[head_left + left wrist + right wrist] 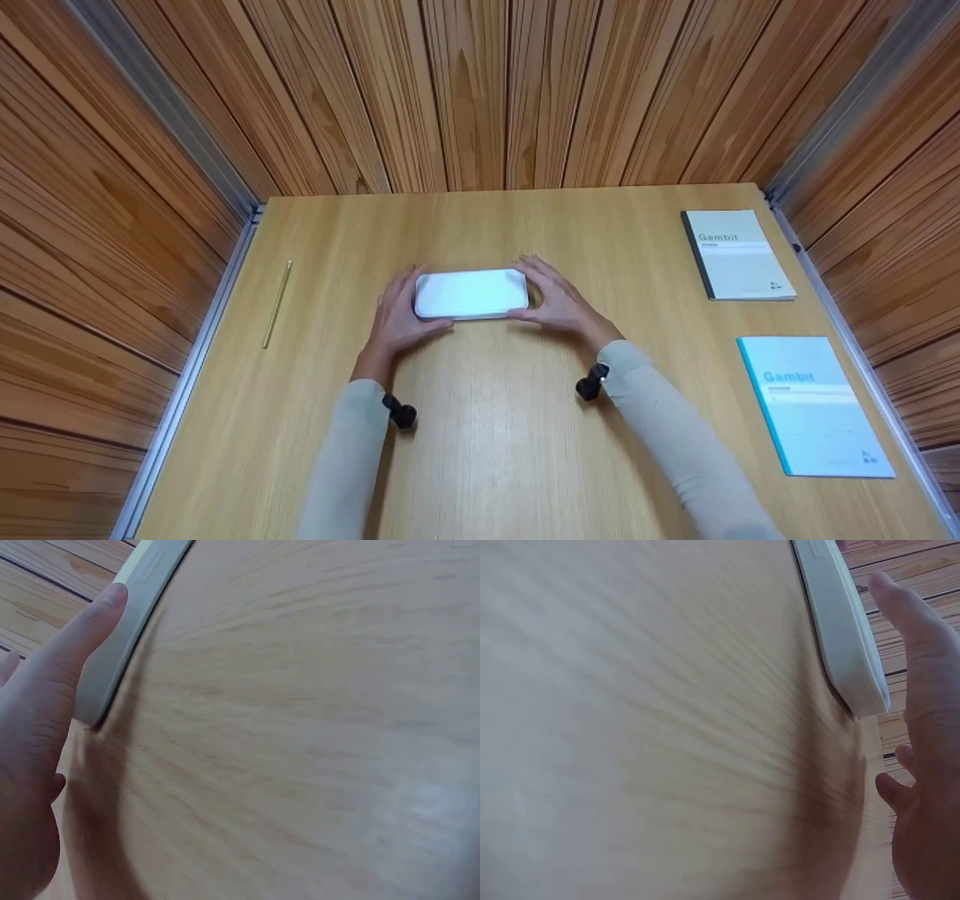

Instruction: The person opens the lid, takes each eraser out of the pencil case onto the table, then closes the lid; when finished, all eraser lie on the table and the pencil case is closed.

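Note:
A white rectangular box [471, 294] with rounded corners lies flat on the wooden table, its long side across my view. My left hand [399, 311] grips its left end. In the left wrist view the left thumb [90, 622] lies along the box's near side [124, 652]; the fingers behind are mostly hidden. Around the right end, my right hand [556, 296] is spread, and a gap shows between palm and box. The right wrist view has the right thumb [915, 619] slightly apart from the box's edge [847, 645].
A thin gold-coloured stick [277, 304] lies at the table's left. Two notebooks lie on the right: a grey-white one [739, 259] with a dark spine farther back, a light-blue one [817, 412] nearer. Wood-panelled walls [480, 97] enclose the table [495, 450] at the back and sides.

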Motion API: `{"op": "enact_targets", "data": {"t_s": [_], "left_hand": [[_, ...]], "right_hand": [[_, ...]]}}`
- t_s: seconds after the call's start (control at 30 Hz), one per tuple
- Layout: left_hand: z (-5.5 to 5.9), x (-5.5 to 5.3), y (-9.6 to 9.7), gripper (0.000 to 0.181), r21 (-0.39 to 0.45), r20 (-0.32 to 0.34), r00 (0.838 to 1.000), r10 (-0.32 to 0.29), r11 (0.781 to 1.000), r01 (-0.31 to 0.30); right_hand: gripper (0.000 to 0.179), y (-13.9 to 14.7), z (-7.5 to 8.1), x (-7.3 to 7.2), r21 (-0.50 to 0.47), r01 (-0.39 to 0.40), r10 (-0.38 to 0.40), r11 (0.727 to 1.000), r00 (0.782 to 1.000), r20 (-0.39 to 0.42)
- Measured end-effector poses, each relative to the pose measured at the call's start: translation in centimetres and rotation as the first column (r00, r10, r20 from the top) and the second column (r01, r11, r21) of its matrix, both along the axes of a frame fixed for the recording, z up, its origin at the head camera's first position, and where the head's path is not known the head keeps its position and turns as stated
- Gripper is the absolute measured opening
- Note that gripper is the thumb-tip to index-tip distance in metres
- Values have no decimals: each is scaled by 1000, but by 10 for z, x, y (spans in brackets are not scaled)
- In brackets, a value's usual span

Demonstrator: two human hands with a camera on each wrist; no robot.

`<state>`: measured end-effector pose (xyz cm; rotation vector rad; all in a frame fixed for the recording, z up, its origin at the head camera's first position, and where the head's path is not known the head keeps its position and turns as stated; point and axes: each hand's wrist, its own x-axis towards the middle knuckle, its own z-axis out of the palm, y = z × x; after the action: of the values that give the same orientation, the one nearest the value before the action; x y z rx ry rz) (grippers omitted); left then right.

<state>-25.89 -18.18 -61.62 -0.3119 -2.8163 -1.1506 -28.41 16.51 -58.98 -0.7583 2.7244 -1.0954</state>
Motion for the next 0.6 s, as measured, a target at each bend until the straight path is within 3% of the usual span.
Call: {"op": "enact_targets", "data": {"t_s": [0.33, 0.6], "left_hand": [[-5, 0, -1, 117, 73, 84, 995, 46, 996, -52], [-6, -1, -1, 100, 95, 112, 993, 40, 994, -50]], "right_hand": [[93, -9, -10, -2, -69, -14, 17, 998, 999, 36], [86, -12, -16, -4, -155, 12, 9, 988, 990, 140]]}}
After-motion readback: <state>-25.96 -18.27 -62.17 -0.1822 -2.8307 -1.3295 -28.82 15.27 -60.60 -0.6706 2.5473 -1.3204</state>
